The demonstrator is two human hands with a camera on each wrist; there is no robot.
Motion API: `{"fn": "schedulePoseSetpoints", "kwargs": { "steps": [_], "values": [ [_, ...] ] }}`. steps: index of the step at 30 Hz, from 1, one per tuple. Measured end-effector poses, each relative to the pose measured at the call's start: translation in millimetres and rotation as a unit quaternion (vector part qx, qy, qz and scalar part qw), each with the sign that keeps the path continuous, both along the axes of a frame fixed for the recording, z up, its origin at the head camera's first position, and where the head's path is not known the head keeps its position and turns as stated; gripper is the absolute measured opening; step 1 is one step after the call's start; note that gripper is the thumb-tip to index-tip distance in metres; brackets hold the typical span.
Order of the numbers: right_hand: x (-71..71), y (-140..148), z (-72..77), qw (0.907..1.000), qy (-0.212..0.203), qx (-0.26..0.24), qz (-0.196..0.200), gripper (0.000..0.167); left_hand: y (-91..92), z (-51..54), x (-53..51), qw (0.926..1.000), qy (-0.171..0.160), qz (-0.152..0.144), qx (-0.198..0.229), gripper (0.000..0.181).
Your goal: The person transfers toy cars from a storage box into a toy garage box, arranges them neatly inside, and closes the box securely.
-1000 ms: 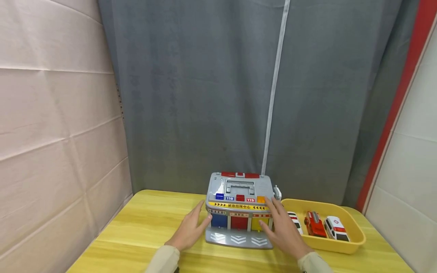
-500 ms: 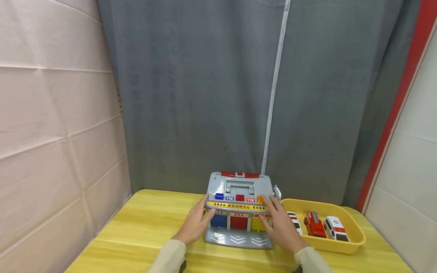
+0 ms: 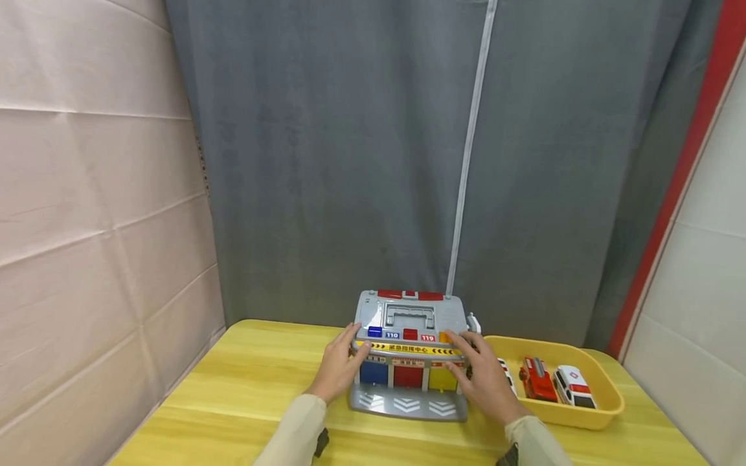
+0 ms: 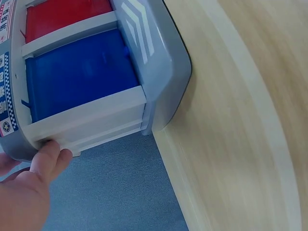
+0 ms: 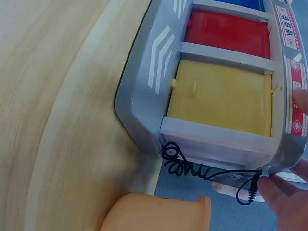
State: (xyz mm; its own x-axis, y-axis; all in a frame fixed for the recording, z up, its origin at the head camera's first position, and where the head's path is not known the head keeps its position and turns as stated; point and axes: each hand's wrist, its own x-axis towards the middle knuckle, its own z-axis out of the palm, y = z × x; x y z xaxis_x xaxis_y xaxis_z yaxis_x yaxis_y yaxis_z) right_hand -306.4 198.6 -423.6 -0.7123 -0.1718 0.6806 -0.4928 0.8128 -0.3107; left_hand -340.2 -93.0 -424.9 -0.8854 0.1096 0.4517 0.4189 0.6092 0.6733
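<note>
A grey toy garage (image 3: 408, 382) with blue, red and yellow doors stands upright on the table, a carry handle (image 3: 410, 317) folded into its roof. My left hand (image 3: 338, 370) holds its front left roof corner, the thumb at the front edge. The left wrist view shows left fingertips (image 4: 48, 156) against the side wall, under the roof's edge. On the opposite corner my right hand (image 3: 486, 382) grips the roof edge, thumb at the front near the yellow door (image 5: 221, 96). Right fingers (image 5: 274, 190) reach the side wall beside a coiled black cord (image 5: 180, 163).
A yellow bin (image 3: 606, 395) stands to the garage's right, close beside my right hand. In it lie a red toy fire truck (image 3: 537, 380), a white toy ambulance (image 3: 574, 386) and a partly hidden white car (image 3: 508, 375). A grey curtain (image 3: 326, 162) hangs behind the wooden table (image 3: 250, 382).
My left hand has come in from the left and taken hold of the garage's corner. My right hand has settled on the other corner. The garage has hardly shifted.
</note>
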Motion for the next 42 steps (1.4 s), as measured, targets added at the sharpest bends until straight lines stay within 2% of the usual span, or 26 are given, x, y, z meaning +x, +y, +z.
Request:
{"fn": "schedulePoseSetpoints", "kwargs": {
  "steps": [5,11,20,31,37,42],
  "values": [
    [-0.4,0.1,-1.2,0.9999,-0.009,-0.012,0.007,0.059,0.3,-0.8,-1.9,0.9997,-0.009,0.002,0.022,0.052],
    [-0.4,-3.8,-3.3,0.9997,-0.018,-0.015,0.009,0.059,-3.4,-2.5,0.5,0.9989,-0.020,0.009,0.041,0.046],
    [2.0,-4.9,-1.9,0.9995,-0.025,-0.019,-0.001,0.059,-3.5,-4.5,0.7,0.9987,-0.006,-0.001,0.050,0.045],
    [3.0,-4.6,3.3,0.9988,-0.045,-0.019,-0.007,0.055,0.2,-5.6,-1.7,0.9982,-0.008,0.004,0.059,0.044],
    [2.6,-3.8,3.9,0.9975,-0.065,-0.024,-0.009,0.054,0.0,-6.1,-3.3,0.9982,0.003,0.002,0.059,0.043],
    [2.9,-3.7,4.5,0.9976,-0.064,-0.024,-0.011,0.055,0.4,-5.2,-2.6,0.9982,0.004,0.002,0.060,0.043]
  ]
}}
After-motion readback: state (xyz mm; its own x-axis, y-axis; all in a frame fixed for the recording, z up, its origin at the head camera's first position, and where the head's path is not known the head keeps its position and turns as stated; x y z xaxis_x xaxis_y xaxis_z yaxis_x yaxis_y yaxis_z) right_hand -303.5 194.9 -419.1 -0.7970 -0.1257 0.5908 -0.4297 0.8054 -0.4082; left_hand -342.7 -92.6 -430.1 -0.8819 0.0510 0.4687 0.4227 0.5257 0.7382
